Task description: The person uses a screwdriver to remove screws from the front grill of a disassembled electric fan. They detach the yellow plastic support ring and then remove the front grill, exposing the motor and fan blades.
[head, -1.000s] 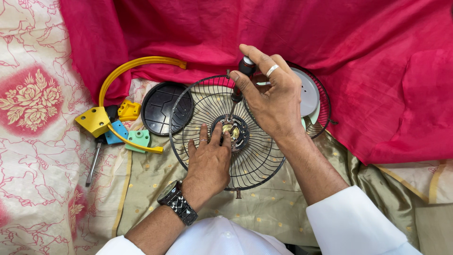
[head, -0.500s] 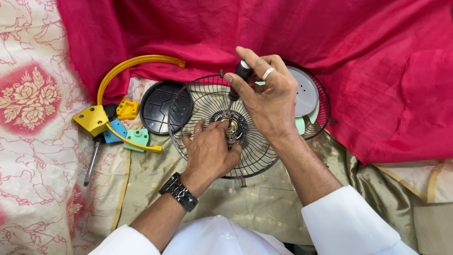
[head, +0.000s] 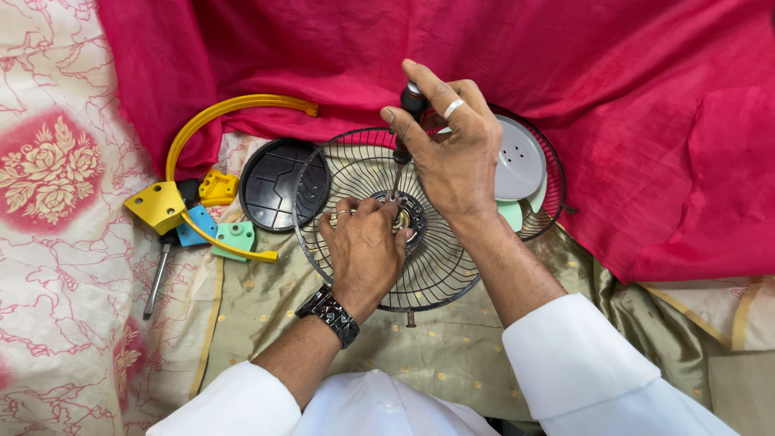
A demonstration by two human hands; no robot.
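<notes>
Wire fan guard (head: 440, 278) lying flat on olive cloth (head: 452, 355). Left hand (head: 367, 246) covers its hub (head: 410, 216), fingers curled upon it. Right hand (head: 452, 153) pinches a screwdriver (head: 401, 137); the tip is apparently at the hub, partly hidden.

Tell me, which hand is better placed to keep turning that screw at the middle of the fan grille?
Probably the right hand: it grips the screwdriver, tip at the hub. The left hand only steadies the wire grille.

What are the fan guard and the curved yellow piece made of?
Fan guard: looks like thin steel wire, dark glossy coating; fine spokes welded to rings. Curved yellow piece: likely moulded plastic, smooth solid colour with a soft sheen. Neither is certain from looks alone.
</notes>
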